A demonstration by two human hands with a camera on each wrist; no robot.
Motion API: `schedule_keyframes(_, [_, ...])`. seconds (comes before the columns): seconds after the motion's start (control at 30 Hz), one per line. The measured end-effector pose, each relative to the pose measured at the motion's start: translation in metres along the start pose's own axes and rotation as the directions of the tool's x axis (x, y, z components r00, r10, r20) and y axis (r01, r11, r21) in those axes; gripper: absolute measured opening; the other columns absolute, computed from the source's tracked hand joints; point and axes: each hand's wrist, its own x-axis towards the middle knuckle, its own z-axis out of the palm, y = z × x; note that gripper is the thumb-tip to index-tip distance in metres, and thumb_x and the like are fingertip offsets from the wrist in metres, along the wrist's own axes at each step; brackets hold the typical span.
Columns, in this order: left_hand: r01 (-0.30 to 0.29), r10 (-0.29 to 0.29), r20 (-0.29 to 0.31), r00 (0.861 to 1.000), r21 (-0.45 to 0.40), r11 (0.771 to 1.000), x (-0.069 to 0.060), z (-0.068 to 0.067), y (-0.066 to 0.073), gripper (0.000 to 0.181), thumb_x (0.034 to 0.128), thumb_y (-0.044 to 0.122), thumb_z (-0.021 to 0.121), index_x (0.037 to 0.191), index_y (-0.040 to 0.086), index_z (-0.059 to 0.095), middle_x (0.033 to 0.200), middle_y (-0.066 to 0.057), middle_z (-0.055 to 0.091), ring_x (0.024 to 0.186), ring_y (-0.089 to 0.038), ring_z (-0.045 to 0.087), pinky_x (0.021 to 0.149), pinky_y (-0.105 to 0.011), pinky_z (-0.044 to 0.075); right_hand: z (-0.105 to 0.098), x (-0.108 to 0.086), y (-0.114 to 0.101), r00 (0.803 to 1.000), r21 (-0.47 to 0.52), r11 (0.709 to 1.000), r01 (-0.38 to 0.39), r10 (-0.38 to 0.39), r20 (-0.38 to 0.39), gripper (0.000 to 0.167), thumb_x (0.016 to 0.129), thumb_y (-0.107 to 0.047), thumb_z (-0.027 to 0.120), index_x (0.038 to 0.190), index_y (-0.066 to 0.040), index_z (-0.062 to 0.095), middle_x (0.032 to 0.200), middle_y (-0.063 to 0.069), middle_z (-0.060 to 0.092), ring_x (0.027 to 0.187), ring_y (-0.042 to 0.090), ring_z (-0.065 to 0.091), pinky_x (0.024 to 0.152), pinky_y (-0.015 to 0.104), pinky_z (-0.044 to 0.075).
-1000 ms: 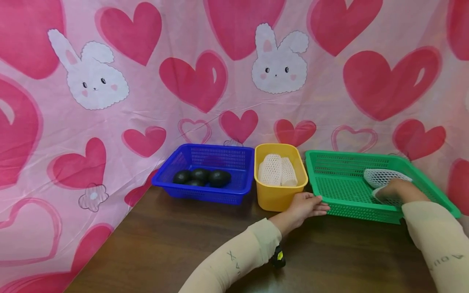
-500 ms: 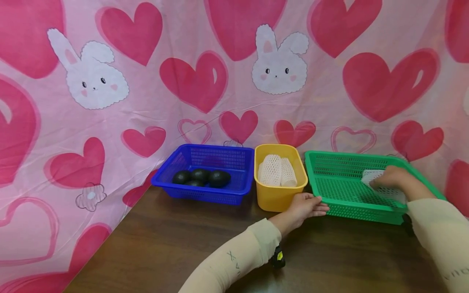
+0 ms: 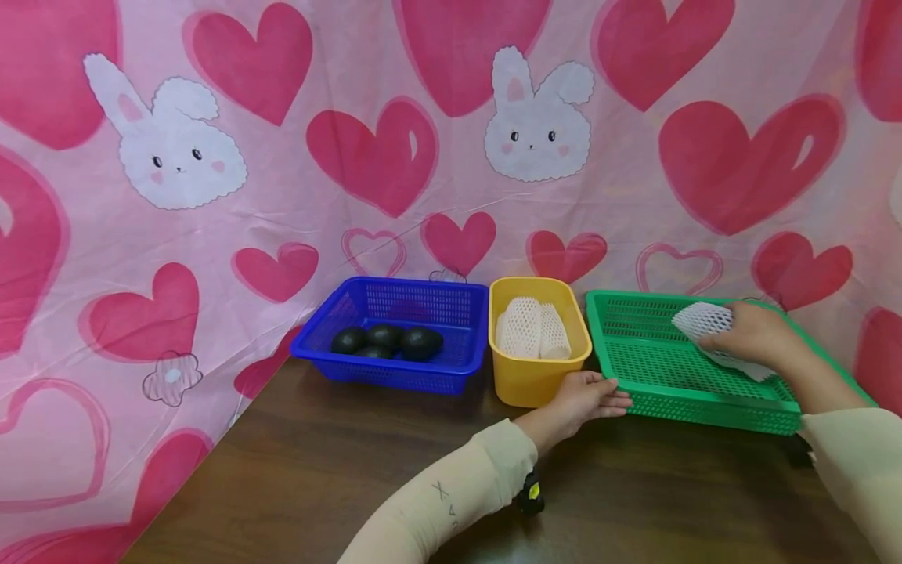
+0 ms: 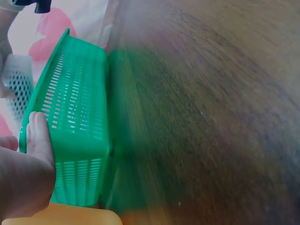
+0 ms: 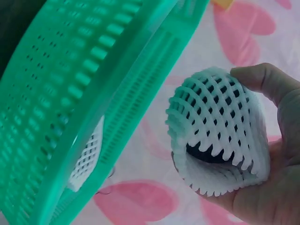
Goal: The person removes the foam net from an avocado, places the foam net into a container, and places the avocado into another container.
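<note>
My right hand [image 3: 754, 337] grips a white foam net sleeve [image 3: 705, 319] above the green basket [image 3: 705, 407]. Through the sleeve's open end [image 5: 220, 176], the right wrist view shows a dark, rounded thing inside, coloured like the avocados. A second white foam net [image 5: 86, 157] lies lower in the basket, partly covered by the hand in the head view. At the basket's near left corner, my left hand [image 3: 588, 403] rests with straight fingers [image 4: 41, 136] along the outer wall and its thumb near the rim.
Left of the green basket stands a yellow bin [image 3: 535, 384] holding white foam nets [image 3: 523, 327]. Farther left, a blue basket [image 3: 395, 378] holds several dark avocados [image 3: 421, 343]. All stand on a brown wooden table [image 3: 317, 470] before a pink heart-patterned cloth [image 3: 451, 196].
My right hand has taken hold of the net-wrapped piece and lifted it up and leftward from the green basket. The left hand stays at the basket's corner.
</note>
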Motion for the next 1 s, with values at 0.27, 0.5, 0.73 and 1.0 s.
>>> schedule_keyframes(0.27, [0.021,-0.023,0.051,0.998,0.049,0.999,-0.004,-0.008,0.001,0.020,0.0986,0.012,0.057,0.106,-0.006,0.062,0.091,-0.017,0.070,0.091,-0.033,0.069,0.078,-0.041,0.055,0.007,-0.014,-0.032,0.979,0.060,0.995,0.079,-0.066,-0.193,0.083,0.078,-0.031,0.080,0.130,0.019,0.038,0.110,0.038,0.051,0.089,0.048,0.054,0.062,0.054,0.052])
schedule_keyframes(0.5, [0.043,-0.060,0.134,0.989,0.124,0.991,-0.011,-0.021,0.006,0.027,0.0996,0.016,0.056,0.112,-0.008,0.062,0.092,-0.016,0.071,0.091,-0.030,0.070,0.081,-0.043,0.054,0.012,-0.025,-0.056,0.950,0.102,0.985,0.138,-0.103,-0.295,0.087,0.078,-0.027,0.082,0.137,0.015,0.034,0.117,0.035,0.047,0.094,0.050,0.049,0.063,0.057,0.052])
schedule_keyframes(0.73, [0.021,-0.059,0.235,0.970,0.165,0.986,-0.024,-0.035,0.015,0.023,0.1007,0.014,0.053,0.109,-0.005,0.062,0.098,-0.020,0.070,0.094,-0.033,0.069,0.086,-0.049,0.051,0.021,-0.036,-0.073,0.937,0.158,0.971,0.179,-0.119,-0.329,0.086,0.079,-0.023,0.081,0.141,0.011,0.032,0.121,0.032,0.046,0.095,0.046,0.049,0.063,0.056,0.053])
schedule_keyframes(1.0, [0.001,-0.063,0.281,0.958,0.215,0.977,-0.037,-0.062,0.025,0.031,0.1013,0.015,0.052,0.117,-0.011,0.057,0.096,-0.016,0.070,0.094,-0.031,0.069,0.086,-0.048,0.051,0.034,-0.045,-0.092,0.924,0.172,0.952,0.252,-0.184,-0.335,0.086,0.079,-0.025,0.081,0.141,0.010,0.034,0.122,0.029,0.047,0.096,0.042,0.050,0.069,0.058,0.052])
